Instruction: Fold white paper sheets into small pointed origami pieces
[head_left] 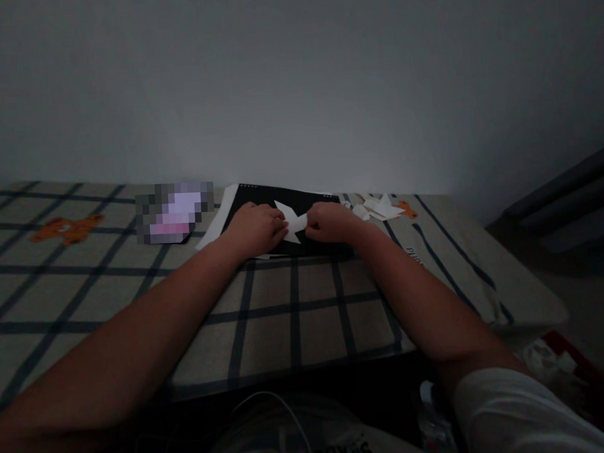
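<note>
I am apparently folding the white paper on the black sheet at twelve o'clock, left hand pinching its nine o'clock edge, right hand gripping its three o'clock end, next move probably calling for a firm crease.

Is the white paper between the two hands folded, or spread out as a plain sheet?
Folded: the white paper has narrow points angling out between the left hand and right hand. Individual creases cannot be made out.
</note>
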{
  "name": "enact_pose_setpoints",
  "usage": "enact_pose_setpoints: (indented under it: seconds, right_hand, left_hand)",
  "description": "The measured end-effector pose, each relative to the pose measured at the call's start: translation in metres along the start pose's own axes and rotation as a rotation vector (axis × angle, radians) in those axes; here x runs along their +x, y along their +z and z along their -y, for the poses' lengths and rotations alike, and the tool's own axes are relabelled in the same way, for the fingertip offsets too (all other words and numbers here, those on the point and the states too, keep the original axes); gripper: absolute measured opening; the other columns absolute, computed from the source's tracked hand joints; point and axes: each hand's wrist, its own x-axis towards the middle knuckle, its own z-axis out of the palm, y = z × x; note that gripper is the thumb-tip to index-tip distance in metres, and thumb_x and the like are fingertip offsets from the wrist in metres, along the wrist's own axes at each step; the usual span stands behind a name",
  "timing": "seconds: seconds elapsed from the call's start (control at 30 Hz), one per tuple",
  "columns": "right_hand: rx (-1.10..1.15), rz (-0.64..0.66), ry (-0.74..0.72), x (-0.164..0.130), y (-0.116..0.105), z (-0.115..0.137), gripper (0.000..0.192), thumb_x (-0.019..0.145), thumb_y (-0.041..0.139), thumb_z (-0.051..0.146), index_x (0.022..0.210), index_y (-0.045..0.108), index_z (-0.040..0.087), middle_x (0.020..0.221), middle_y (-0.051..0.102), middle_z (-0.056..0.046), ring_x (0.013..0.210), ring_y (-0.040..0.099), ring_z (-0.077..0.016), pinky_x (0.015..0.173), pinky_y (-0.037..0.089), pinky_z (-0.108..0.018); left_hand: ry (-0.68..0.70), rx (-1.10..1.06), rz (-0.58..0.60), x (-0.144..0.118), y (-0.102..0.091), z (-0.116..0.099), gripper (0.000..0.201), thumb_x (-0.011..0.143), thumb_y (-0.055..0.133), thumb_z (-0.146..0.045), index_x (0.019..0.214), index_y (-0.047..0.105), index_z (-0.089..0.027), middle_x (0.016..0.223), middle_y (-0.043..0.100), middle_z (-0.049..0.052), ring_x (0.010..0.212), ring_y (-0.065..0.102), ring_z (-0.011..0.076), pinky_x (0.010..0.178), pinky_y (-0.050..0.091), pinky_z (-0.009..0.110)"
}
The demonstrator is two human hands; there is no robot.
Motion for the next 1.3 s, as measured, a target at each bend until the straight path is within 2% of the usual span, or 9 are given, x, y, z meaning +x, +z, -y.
enact_pose_setpoints:
  seconds: [0.17,0.27,0.4,0.73,0.87,1.03,1.13,1.23,1.3]
  right_hand:
    - [-0.003,-0.069,-0.081,0.0,0.008,0.0,0.031,0.095,0.05,0.028,0.093,0.077,0.013,0.097,0.071,-0.011,0.087,0.056,-0.0205,0.07,0.033,-0.032]
    - [0.018,-0.076,-0.119,0.001,0.013,0.001,0.032,0.097,0.049,0.028,0.108,0.076,0.016,0.102,0.069,-0.011,0.089,0.055,-0.0202,0.071,0.032,-0.032]
    - [0.02,-0.07,-0.129,0.003,0.016,0.004,0.034,0.097,0.05,0.027,0.122,0.072,0.019,0.107,0.068,-0.01,0.091,0.054,-0.0204,0.07,0.031,-0.031]
    - [0.052,-0.025,-0.036,0.001,0.002,0.002,0.029,0.092,0.053,0.029,0.089,0.078,0.014,0.094,0.072,-0.01,0.083,0.058,-0.0195,0.069,0.034,-0.032]
    - [0.068,-0.072,-0.02,0.001,0.01,-0.001,0.026,0.089,0.054,0.028,0.086,0.075,0.013,0.091,0.071,-0.01,0.079,0.056,-0.0197,0.066,0.032,-0.032]
    - [0.179,-0.187,-0.045,0.005,0.031,-0.007,0.023,0.09,0.051,0.023,0.09,0.072,0.013,0.093,0.07,-0.01,0.084,0.057,-0.0192,0.073,0.036,-0.03]
    - [0.249,-0.275,0.051,0.007,0.039,-0.009,0.025,0.093,0.048,0.023,0.089,0.071,0.015,0.093,0.069,-0.009,0.086,0.059,-0.0189,0.076,0.039,-0.029]
    - [0.326,-0.386,0.21,0.009,0.043,-0.011,0.027,0.093,0.05,0.02,0.107,0.072,0.016,0.106,0.07,-0.008,0.098,0.06,-0.0191,0.084,0.042,-0.028]
    - [0.354,-0.399,0.299,0.011,0.044,-0.012,0.032,0.093,0.053,0.026,0.118,0.07,0.015,0.11,0.069,-0.01,0.103,0.06,-0.0208,0.087,0.043,-0.03]
  left_hand:
    - [0.064,-0.018,0.006,0.0,0.001,0.005,0.039,0.1,0.043,-0.039,0.114,0.075,-0.023,0.121,0.074,0.005,0.112,0.066,0.0259,0.083,0.044,0.039]
    - [0.06,-0.044,0.013,0.0,0.0,0.008,0.042,0.101,0.04,-0.038,0.12,0.074,-0.022,0.121,0.074,0.006,0.11,0.067,0.0257,0.085,0.046,0.038]
    - [0.037,-0.054,0.041,0.001,-0.001,0.008,0.042,0.1,0.04,-0.037,0.112,0.076,-0.02,0.121,0.074,0.007,0.11,0.066,0.0252,0.088,0.048,0.037]
    - [0.033,-0.061,0.033,0.002,0.002,0.006,0.035,0.099,0.046,-0.035,0.107,0.077,-0.022,0.123,0.072,0.006,0.111,0.064,0.0266,0.082,0.045,0.037]
    - [0.033,-0.076,-0.001,0.001,0.003,0.006,0.036,0.099,0.046,-0.035,0.107,0.077,-0.021,0.121,0.073,0.007,0.109,0.064,0.0271,0.082,0.047,0.038]
    - [0.043,-0.138,-0.032,0.001,0.006,0.009,0.037,0.099,0.045,-0.036,0.108,0.077,-0.02,0.119,0.073,0.008,0.109,0.063,0.0272,0.086,0.048,0.039]
    - [0.056,-0.169,-0.076,0.0,0.012,0.012,0.038,0.099,0.046,-0.04,0.108,0.077,-0.02,0.119,0.073,0.008,0.109,0.063,0.0268,0.087,0.048,0.039]
    - [0.053,-0.166,-0.119,-0.002,0.016,0.013,0.037,0.099,0.047,-0.039,0.108,0.077,-0.019,0.115,0.072,0.01,0.108,0.062,0.0271,0.087,0.048,0.04]
    - [0.04,-0.139,-0.133,-0.004,0.017,0.011,0.039,0.1,0.045,-0.04,0.105,0.078,-0.018,0.111,0.072,0.011,0.104,0.061,0.0268,0.084,0.048,0.039]
